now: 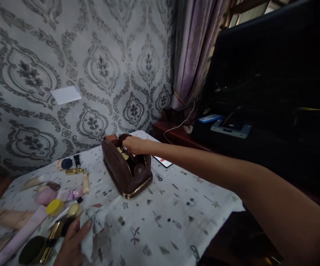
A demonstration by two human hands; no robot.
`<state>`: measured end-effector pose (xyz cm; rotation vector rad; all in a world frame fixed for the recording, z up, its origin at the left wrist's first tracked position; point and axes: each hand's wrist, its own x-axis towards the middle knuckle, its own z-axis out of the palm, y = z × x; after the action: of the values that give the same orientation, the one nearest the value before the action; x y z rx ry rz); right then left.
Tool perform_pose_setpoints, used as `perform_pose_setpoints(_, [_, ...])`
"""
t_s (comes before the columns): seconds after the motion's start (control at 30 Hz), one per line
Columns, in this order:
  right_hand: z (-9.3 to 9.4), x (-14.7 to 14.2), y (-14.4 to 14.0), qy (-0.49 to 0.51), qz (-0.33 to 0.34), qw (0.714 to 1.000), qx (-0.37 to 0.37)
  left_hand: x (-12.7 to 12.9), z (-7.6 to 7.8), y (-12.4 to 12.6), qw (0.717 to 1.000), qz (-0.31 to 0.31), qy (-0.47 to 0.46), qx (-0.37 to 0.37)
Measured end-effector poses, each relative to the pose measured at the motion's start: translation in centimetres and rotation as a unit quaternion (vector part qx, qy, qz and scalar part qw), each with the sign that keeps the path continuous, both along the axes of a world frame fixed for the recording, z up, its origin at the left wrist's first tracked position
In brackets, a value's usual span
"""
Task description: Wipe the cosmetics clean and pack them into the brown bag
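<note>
A brown leather pouch (pixel 121 171) with a gold zip edge stands open on the patterned tablecloth (pixel 162 218). My right hand (pixel 134 145) reaches across and rests at the pouch's top opening, fingers curled on its rim. My left hand (pixel 75 236) lies at the near left, holding a white crumpled tissue (pixel 96 225) against the cloth. Beside that hand are several cosmetics: a pink tube (pixel 23 232), a yellow-capped jar (pixel 54 207), a gold stick (pixel 50 236) and a dark round compact (pixel 32 249).
More cosmetics lie at the cloth's back left: a gold lipstick (pixel 74 171), a dark blue round case (pixel 66 163), a cream tube (pixel 86 183). A phone (pixel 164 162) lies behind the pouch. A dark cabinet (pixel 273 92) and purple curtain (pixel 193 51) stand right.
</note>
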<state>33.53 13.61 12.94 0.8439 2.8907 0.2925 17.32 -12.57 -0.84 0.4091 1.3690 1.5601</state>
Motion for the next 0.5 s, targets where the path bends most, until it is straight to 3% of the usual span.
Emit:
perform_pose_setpoints(0.3, [-3.6, -1.0, -0.2, -0.016, -0.059, 0.998, 0.018, 0.2, 0.7, 0.1, 1.0, -0.007, 0.005, -0.008])
perform_pose_setpoints(0.5, [-3.8, -0.9, -0.1, -0.021, -0.061, 0.998, 0.012, 0.0, 0.1, 0.0, 1.0, -0.011, 0.012, 0.002])
